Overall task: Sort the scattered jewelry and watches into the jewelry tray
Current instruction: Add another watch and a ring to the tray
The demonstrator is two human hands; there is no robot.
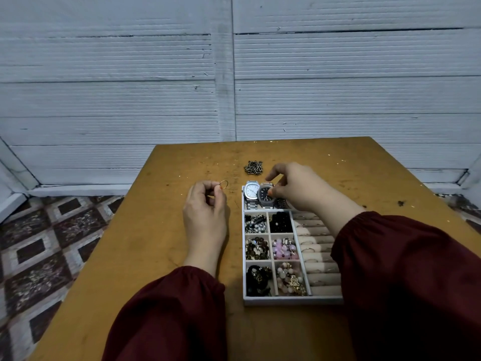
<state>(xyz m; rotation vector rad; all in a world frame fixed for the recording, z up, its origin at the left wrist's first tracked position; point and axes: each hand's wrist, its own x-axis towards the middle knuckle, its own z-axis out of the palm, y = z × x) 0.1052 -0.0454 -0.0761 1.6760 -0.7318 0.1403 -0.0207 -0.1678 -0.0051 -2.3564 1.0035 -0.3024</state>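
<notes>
Wooden table (156,230): scuffed surface. The left hand (205,204) rests left of the tray, thumb and forefinger pinching a thin gold ring (223,184) held upright above the tabletop. A small heap of dark metal chain (253,168) lies on the table beyond the tray, apart from it. The white jewelry tray (291,300) sits right of centre. Its far compartment holds a white-dial watch (251,190) with a dark-dial watch (265,194) just beside it. The right hand (296,187) reaches over that compartment, its curled fingertips pinching the dark-dial watch at its right edge. Six small compartments hold beaded pieces; the ring rolls (315,241) at right carry several rings.
</notes>
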